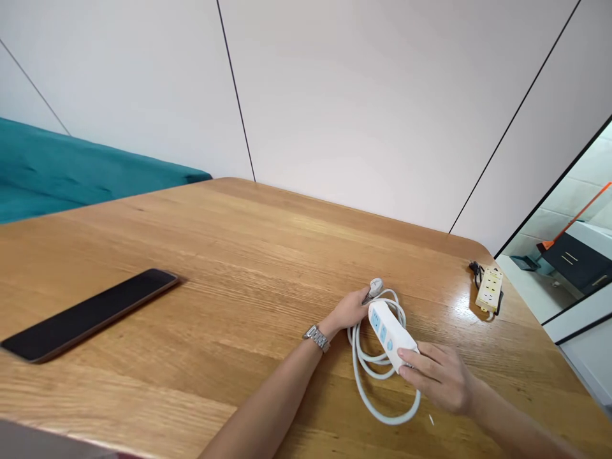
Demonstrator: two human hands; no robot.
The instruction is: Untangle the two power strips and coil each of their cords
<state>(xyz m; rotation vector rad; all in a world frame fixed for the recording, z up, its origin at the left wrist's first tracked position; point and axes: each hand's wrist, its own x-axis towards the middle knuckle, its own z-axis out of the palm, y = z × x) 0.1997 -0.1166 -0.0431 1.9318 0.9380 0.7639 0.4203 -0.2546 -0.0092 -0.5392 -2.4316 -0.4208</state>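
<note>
A white power strip (388, 327) with blue sockets lies on the wooden table (229, 255), its white cable (377, 389) looped beneath and around it. My left hand (351, 310), with a metal watch on the wrist, is closed around the cable's plug (374, 289) at the strip's far end. My right hand (437, 376) rests on the near end of the strip, its fingers curled over it and gripping it.
A dark phone (88, 314) lies flat on the left of the table. A yellow power strip (489, 290) with a black cord sits near the far right corner. A teal sofa (71, 169) stands behind the table at left, a white wall beyond.
</note>
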